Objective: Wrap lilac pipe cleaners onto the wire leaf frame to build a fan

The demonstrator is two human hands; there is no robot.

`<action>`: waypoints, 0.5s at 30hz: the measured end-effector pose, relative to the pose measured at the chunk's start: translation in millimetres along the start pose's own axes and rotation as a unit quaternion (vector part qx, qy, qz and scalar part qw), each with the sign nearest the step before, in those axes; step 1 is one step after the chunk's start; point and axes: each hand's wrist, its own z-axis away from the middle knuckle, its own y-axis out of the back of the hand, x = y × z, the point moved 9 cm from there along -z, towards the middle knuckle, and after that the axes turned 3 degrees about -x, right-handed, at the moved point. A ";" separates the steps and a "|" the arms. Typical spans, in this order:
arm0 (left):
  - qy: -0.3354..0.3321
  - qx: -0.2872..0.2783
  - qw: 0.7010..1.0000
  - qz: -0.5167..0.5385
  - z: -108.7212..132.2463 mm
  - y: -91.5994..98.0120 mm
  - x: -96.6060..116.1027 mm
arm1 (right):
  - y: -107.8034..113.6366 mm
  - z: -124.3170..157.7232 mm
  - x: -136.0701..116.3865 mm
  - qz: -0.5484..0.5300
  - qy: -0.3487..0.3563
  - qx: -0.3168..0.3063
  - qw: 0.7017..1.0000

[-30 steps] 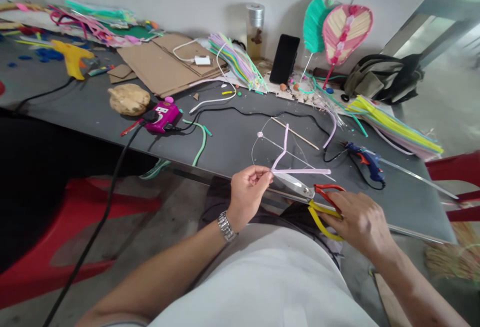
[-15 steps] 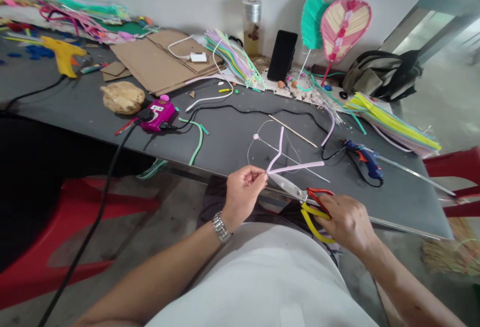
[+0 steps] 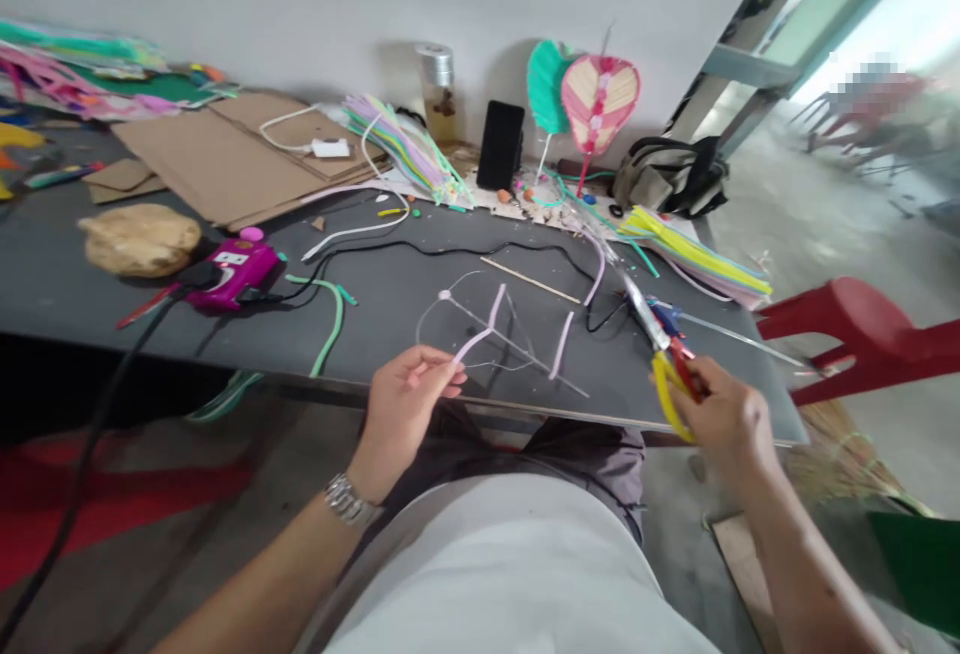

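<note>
My left hand (image 3: 412, 389) pinches the lower end of a bent lilac pipe cleaner (image 3: 475, 339) over the table's front edge. Beyond it lies a thin wire frame (image 3: 517, 346) with a small pale bead-like piece at its upper left end. A separate short lilac piece (image 3: 561, 345) rests on the table near the frame's right end. My right hand (image 3: 724, 409) is closed round the red and yellow handles of scissors (image 3: 651, 319), whose blades point up and left, over a blue glue gun (image 3: 660, 314) that they partly cover.
A magenta power block (image 3: 238, 274) and a tan lumpy object (image 3: 139, 239) sit at left. Behind are cardboard (image 3: 247, 154), pipe cleaner bundles (image 3: 409, 149), a phone (image 3: 500, 146), a jar, two leaf-shaped fans and a bag. Black cords cross the table (image 3: 405, 304).
The long lilac piece has parted in two; one short piece now lies on the table. My right hand has moved the scissors away to the right. The view has shifted right.
</note>
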 end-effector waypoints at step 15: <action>-0.025 -0.066 0.997 -0.028 -35.6 21.2 10.5 | 6.1 -94.3 116.3 0.033 -0.049 0.005 0.998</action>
